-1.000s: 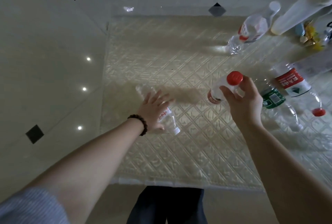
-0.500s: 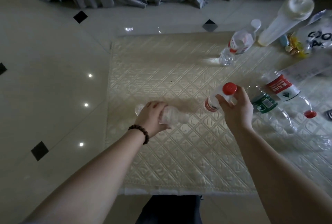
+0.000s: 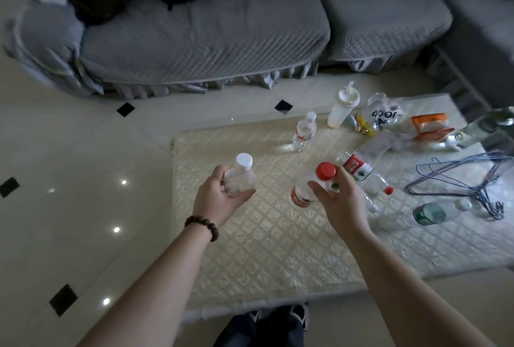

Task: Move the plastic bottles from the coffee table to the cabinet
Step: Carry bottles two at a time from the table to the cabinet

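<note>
I'm looking into a home living room: a grey quilted sofa (image 3: 205,37) is sitting behind a low coffee table (image 3: 278,249) on glossy tiled floor (image 3: 69,165), wire hangers (image 3: 459,179) lying about.

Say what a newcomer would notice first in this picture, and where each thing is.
Two hands raised over the table: the left hand holds a white-capped bottle, the right hand a red-capped bottle. More bottles lie scattered to the right, near wire hangers. A grey sofa fills the top.
</note>
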Action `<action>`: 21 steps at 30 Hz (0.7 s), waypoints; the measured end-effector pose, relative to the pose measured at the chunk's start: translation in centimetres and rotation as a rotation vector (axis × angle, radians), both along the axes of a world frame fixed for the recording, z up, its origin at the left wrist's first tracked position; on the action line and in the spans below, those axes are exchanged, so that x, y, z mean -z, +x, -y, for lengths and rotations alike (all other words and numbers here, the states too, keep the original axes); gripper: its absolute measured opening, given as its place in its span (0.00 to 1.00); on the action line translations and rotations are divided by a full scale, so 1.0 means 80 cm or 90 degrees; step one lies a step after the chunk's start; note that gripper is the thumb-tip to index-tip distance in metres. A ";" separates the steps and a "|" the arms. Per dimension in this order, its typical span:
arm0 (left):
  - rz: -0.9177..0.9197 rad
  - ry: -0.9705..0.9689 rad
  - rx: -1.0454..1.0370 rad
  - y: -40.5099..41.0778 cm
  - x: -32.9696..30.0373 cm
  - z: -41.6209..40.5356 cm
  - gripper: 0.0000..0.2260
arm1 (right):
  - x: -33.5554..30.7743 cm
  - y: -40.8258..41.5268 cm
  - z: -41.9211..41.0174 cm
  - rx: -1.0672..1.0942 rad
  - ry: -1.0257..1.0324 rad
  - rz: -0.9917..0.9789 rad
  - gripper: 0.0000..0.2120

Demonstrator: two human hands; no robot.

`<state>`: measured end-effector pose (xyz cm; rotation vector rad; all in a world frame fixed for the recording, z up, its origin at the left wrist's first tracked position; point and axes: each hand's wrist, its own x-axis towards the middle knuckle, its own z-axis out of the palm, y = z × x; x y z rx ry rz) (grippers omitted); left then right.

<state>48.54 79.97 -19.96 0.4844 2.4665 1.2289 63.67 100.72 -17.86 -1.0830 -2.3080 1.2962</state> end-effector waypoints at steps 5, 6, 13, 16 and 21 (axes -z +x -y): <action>-0.060 0.029 0.064 0.020 -0.077 -0.030 0.25 | -0.057 0.044 0.018 0.051 0.026 -0.021 0.18; -0.065 0.033 0.082 0.025 -0.086 -0.037 0.24 | -0.065 0.051 0.021 0.071 0.027 -0.027 0.18; -0.065 0.062 0.203 0.067 -0.118 -0.091 0.24 | -0.098 0.108 0.030 0.221 0.076 -0.058 0.17; -0.077 0.054 0.274 0.095 -0.122 -0.116 0.29 | -0.103 0.145 0.032 0.302 0.098 -0.078 0.18; -0.068 0.073 0.424 0.167 -0.119 -0.160 0.30 | -0.101 0.233 0.047 0.472 0.128 -0.067 0.19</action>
